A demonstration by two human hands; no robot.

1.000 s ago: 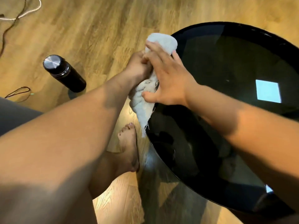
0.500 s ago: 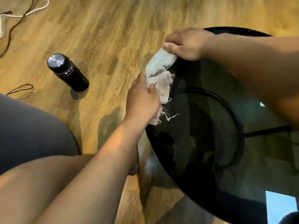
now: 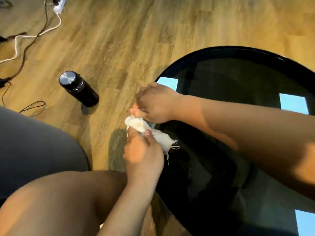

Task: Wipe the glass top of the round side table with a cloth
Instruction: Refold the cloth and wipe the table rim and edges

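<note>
The round side table [image 3: 221, 53] has a dark glass top with a black rim and fills the right of the head view. A small white frayed cloth [image 3: 153, 133] is bunched at the table's left edge. My left hand [image 3: 143, 155] grips the cloth's near end from below. My right hand [image 3: 155, 103] reaches across the glass and pinches the cloth's far end. Loose threads hang from the cloth over the glass.
A black flask with a silver lid [image 3: 77, 88] stands on the wooden floor left of the table. White and dark cables [image 3: 25, 38] trail across the floor at the upper left. My knee and grey shorts [image 3: 34, 150] fill the lower left.
My right hand has come down toward me from the far rim, so the stretched cloth is now bunched short between both hands. The view has shifted and shows more floor.
</note>
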